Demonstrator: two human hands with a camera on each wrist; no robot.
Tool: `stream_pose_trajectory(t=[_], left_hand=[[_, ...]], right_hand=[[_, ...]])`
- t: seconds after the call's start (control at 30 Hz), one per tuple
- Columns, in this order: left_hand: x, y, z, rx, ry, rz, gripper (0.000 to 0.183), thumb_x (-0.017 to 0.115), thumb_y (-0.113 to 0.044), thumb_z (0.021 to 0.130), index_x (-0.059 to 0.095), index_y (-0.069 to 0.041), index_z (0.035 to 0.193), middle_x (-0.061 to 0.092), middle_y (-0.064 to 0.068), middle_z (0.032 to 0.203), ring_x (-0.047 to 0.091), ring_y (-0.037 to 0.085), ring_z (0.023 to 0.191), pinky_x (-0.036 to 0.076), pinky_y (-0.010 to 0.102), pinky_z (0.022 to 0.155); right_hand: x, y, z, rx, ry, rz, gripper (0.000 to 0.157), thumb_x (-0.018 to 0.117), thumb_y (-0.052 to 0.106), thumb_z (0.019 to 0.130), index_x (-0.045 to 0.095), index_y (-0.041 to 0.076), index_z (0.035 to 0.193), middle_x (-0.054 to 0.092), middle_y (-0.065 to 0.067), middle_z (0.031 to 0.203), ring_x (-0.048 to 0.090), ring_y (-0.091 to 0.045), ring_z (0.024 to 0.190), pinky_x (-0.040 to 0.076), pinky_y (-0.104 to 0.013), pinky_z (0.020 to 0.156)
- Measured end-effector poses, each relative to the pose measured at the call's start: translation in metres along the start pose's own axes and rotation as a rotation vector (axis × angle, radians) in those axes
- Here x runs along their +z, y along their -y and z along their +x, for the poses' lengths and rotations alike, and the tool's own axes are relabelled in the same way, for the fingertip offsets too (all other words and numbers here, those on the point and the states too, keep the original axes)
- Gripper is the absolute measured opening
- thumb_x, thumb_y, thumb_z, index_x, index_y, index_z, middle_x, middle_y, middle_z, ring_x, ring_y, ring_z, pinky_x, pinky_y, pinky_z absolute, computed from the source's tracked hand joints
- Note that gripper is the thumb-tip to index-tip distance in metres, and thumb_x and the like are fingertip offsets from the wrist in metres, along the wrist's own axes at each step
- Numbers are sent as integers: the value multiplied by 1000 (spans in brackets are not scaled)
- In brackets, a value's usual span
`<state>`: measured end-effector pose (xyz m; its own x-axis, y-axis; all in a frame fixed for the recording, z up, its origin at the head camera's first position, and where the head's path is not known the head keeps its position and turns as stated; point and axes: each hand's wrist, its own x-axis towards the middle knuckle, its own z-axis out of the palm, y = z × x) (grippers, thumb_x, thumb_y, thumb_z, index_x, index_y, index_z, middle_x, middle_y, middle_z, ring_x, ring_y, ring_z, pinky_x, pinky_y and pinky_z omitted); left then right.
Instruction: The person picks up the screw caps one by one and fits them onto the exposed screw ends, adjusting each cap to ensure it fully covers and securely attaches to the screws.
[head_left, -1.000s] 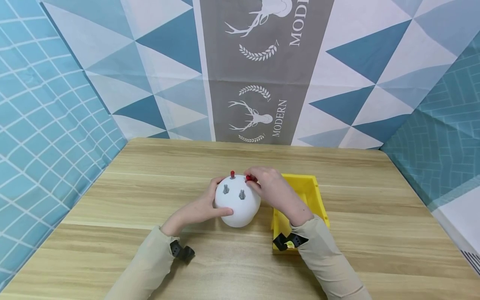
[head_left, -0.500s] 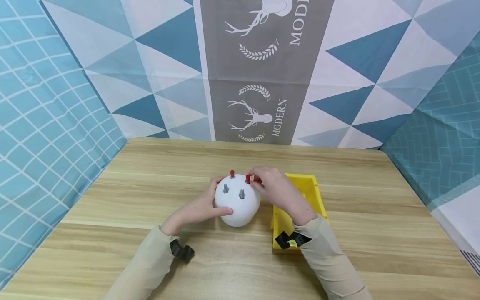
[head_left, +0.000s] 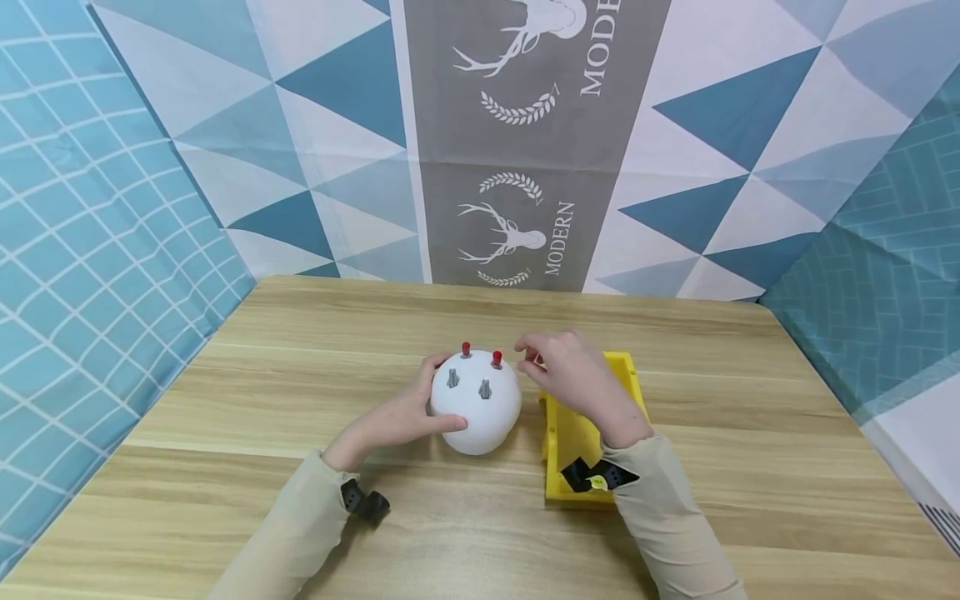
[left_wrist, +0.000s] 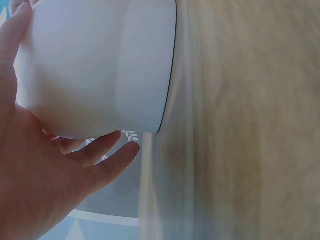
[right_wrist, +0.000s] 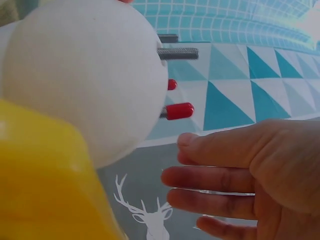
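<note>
A white, round-topped body [head_left: 476, 429] stands on the table with metal threaded studs rising from its top. The two far studs wear red caps [head_left: 497, 359]. In front of these, two bare studs [head_left: 485, 389] show their grey thread. My left hand [head_left: 401, 417] holds the white body from its left side, thumb across the front and fingers around the back. To the right, my right hand [head_left: 581, 375] is apart from it with loosely bent fingers and nothing held. The right wrist view shows its fingertips just short of the nearer red cap [right_wrist: 180, 111].
A yellow bin [head_left: 555, 467] stands to the right of the white body, partly under my right forearm. Both are on a wood-grain table [head_left: 225, 400]. Patterned cloth [head_left: 510, 150] hangs behind the table, and blue tiled cloth [head_left: 97, 208] hangs at the left.
My right hand has let go of the right red cap and drawn away to the right; the cap stays upright on its stud. The left hand keeps its hold.
</note>
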<state>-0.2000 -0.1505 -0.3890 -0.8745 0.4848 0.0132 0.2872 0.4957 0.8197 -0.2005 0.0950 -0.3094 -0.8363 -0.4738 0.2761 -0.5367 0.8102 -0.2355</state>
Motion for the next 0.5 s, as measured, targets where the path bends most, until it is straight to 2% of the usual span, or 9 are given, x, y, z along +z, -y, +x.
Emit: stream_pose_trajectory(t=[0.23, 0.5], left_hand=[[0, -2, -2, -8, 0, 28, 98, 73, -41, 73, 10, -12, 142, 30, 9, 141, 37, 25, 123, 31, 47, 100], [-1, -4, -2, -13, 3, 9, 98, 74, -40, 73, 10, -11, 142, 29, 9, 141, 36, 25, 123, 30, 47, 100]], right_hand=[[-6, -4, -3, 32, 37, 0, 18, 65, 21, 84, 66, 13, 100, 67, 2, 85, 59, -13, 72, 47, -30, 69], [-7, -8, -5, 63, 75, -1, 18, 64, 23, 85, 66, 12, 99, 67, 1, 87, 59, -14, 74, 47, -32, 71]])
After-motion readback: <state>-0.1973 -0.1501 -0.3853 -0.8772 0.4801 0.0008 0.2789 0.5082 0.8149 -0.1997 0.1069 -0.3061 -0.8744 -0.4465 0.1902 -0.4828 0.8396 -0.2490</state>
